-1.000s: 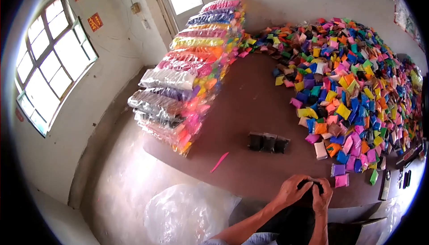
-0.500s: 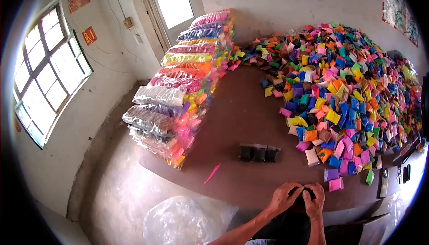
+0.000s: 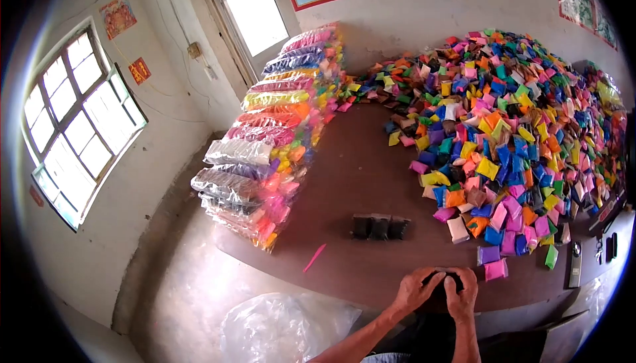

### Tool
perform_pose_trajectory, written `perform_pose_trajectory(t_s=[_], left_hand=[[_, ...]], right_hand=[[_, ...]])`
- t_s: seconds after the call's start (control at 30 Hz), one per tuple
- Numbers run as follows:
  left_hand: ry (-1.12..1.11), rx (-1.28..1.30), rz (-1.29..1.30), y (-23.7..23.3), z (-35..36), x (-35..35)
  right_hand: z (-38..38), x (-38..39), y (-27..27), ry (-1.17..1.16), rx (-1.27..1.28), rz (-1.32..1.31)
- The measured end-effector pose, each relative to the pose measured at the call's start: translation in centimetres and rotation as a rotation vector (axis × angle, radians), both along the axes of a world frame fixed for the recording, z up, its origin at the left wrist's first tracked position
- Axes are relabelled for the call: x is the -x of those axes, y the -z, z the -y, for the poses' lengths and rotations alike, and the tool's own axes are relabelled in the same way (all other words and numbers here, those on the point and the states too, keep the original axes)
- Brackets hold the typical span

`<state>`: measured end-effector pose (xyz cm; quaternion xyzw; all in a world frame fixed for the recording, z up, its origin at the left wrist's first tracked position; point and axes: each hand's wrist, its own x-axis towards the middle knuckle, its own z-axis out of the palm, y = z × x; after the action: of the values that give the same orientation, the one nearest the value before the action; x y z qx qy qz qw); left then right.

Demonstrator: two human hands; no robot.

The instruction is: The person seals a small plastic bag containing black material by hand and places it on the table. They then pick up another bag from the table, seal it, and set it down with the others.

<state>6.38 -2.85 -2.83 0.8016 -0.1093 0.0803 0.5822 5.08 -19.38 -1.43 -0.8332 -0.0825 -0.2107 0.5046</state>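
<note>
My left hand (image 3: 416,287) and my right hand (image 3: 460,291) meet at the table's near edge, fingers curled and thumbs close together. Pinched between them is a small black packet (image 3: 438,285), mostly covered by my fingers. Beyond my hands, three black packets (image 3: 379,227) lie side by side in a row on the brown table (image 3: 338,184). Right of my right hand sit a pink packet (image 3: 495,269) and a purple packet (image 3: 488,255).
A large heap of colourful packets (image 3: 503,138) covers the table's right side. Clear bags of packets (image 3: 245,153) are lined up at left. A pink strip (image 3: 315,258) lies near the front edge, a clear plastic bag (image 3: 285,326) below it. A box cutter (image 3: 575,265) rests at right.
The view has shifted slightly. My hands stay together at the table edge, with the fingers a little lower and flatter around the black packet.
</note>
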Motion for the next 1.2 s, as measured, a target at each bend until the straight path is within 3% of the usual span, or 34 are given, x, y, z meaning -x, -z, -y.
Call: perform_pose_trajectory(t_s=[0.13, 0.27, 0.33, 0.43, 0.6, 0.77, 0.83, 1.03, 1.2], left_hand=[[0.004, 0.005, -0.167, -1.9, 0.0, 0.2], [0.023, -0.101, -0.166, -3.0, 0.4, 0.3], [0.036, -0.126, -0.033, -1.7, 0.2, 0.2], [0.001, -0.086, 0.029, -0.6, 0.3, 0.0], [-0.056, -0.152, -0.022, 0.2, 0.2, 0.1], [-0.032, -0.165, -0.073, -2.0, 0.4, 0.4], [0.026, -0.110, -0.054, -3.1, 0.5, 0.6], [-0.047, -0.133, 0.079, -0.6, 0.4, 0.3], [-0.078, -0.160, -0.010, -0.6, 0.4, 0.4]], right_hand=[[0.4, 0.1, 1.0, 0.017, 0.025, -0.047], [0.6, 0.3, 1.3, 0.051, -0.129, -0.098], [0.7, 0.4, 0.9, 0.025, -0.197, -0.134], [0.5, 0.3, 0.7, -0.003, -0.178, -0.112], [0.0, -0.1, 0.2, 0.019, 0.097, 0.015], [0.2, 0.1, 0.4, 0.041, 0.037, 0.016], [0.1, 0.3, -0.1, 0.065, -0.113, -0.074], [-0.1, 0.1, -0.6, 0.069, -0.016, -0.029], [0.4, -0.2, 1.1, 0.037, 0.057, -0.044]])
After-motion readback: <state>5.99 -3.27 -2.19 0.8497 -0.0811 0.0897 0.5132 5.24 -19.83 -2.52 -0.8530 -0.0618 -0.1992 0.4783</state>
